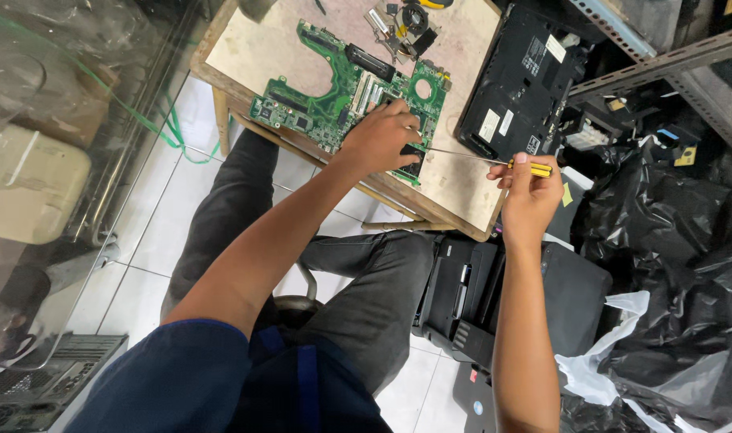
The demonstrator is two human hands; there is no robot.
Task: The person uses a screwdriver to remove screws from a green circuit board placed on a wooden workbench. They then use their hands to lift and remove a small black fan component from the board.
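While I sit with my knees under the counter (462,188), my right hand (530,192), right of centre in the frame, is closed around the yellow-and-black handle of a screwdriver (494,161), its thin shaft held almost level so the tip reaches leftward. Beyond it, my left hand (382,138) lies curled, palm down, on the green circuit board (334,84) at upper centre, pinning it flat, I judge; the tip meets the board just beside those fingers. Farther right lies a black laptop base (518,80).
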